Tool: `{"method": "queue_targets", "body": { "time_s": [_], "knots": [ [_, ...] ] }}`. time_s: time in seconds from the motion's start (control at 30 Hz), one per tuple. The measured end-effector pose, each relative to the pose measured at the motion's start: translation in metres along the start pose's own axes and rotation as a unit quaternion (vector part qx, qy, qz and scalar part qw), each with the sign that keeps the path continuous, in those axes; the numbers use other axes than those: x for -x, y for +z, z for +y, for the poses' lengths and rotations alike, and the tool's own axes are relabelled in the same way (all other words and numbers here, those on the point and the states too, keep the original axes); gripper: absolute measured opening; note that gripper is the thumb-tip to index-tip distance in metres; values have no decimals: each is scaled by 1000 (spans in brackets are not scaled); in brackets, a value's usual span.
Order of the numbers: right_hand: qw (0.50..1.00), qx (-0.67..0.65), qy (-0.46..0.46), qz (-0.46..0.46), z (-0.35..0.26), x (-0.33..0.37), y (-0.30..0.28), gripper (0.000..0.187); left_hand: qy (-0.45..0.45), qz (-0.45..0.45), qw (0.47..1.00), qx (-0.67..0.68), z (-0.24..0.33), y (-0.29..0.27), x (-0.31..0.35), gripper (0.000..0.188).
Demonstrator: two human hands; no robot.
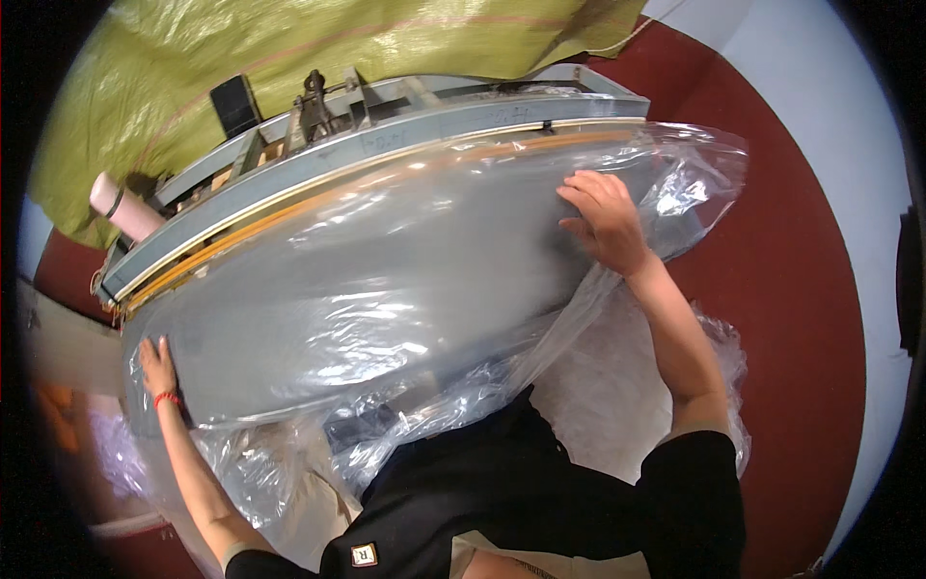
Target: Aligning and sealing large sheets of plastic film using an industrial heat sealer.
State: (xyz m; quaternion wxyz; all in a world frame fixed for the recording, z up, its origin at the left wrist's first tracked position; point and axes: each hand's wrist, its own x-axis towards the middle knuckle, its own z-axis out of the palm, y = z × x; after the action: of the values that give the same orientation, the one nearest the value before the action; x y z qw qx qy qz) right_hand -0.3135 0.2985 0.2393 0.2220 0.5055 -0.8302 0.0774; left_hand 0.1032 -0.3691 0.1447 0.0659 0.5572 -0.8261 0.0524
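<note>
A wide sheet of clear plastic film (376, 280) lies over a grey work surface in front of me, glossy and lightly wrinkled. My left hand (157, 367), with a red band at the wrist, rests on the film near its left end, fingers stretched out. Toward the right end, my right hand (606, 217) lies on the film with its fingers extended and slightly bent. Neither hand grips anything. Loose film bunches along the near edge and hangs past the right end of the surface.
Behind the film runs a long grey metal frame (386, 140) with an orange-brown strip (280, 217) along it. A dark phone-like slab (234, 106) and a pink cylinder (125, 206) stand at its far side. A yellow-green woven sheet (386, 39) hangs behind. The floor (801, 367) is dark red.
</note>
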Motion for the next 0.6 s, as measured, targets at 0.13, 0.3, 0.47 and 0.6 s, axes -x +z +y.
{"method": "queue_targets", "body": {
  "time_s": [0.13,0.3,0.47,0.6],
  "knots": [
    [956,114,268,42,75,54,31,42,21,-10,1000,-4,-60,11,-29,59],
    [889,44,442,-106,119,95,44,65,48,25,998,24,-130,36,-63,61],
    [863,32,475,-166,112,76,32,70,63,14,998,8,-137,33,-88,55],
    [920,21,389,-49,102,46,40,66,125,18,987,101,-91,33,-45,51]
  ]
}}
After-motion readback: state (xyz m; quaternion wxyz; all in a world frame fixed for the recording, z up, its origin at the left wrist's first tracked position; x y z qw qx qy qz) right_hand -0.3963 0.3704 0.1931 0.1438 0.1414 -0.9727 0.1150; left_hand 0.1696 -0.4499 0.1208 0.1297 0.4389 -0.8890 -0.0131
